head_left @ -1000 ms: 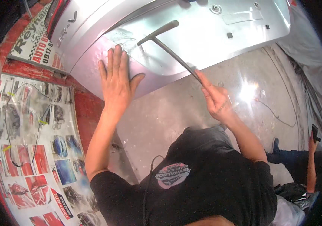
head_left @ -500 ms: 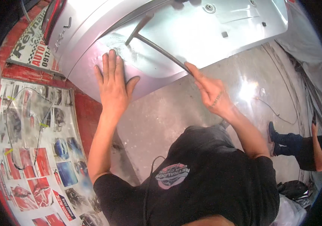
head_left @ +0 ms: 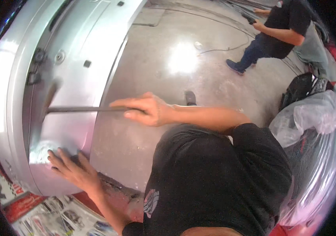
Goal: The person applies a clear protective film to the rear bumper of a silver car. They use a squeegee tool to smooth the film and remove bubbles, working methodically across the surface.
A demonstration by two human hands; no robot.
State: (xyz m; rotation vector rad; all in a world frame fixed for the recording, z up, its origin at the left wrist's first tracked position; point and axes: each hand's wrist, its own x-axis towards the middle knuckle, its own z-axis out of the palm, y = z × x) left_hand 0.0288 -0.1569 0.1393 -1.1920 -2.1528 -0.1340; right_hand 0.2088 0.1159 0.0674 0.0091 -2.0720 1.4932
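My right hand (head_left: 146, 110) is wrapped round the handle end of a long, thin body hammer (head_left: 85, 109). Its narrow head, slightly blurred, is over the inner side of a silver car door or hatch panel (head_left: 67, 129); I cannot tell whether it touches the metal. Below the hammer head, my left hand (head_left: 73, 168) lies flat on the panel's lower part with its fingers spread. A scuffed, whitish dull patch (head_left: 42, 151) shows beside its fingertips.
A person (head_left: 278, 35) in dark clothes stands at the far right, holding a dark object. Clear plastic sheeting (head_left: 309, 129) drapes over something dark on the right. A cable (head_left: 231, 49) runs over the concrete floor (head_left: 144, 70). Printed sheets (head_left: 58, 216) lie at lower left.
The view has swung round to the right, bringing the panel to the left side and the other person fully in. The hammer head is now farther from my left hand, which stays on the panel.
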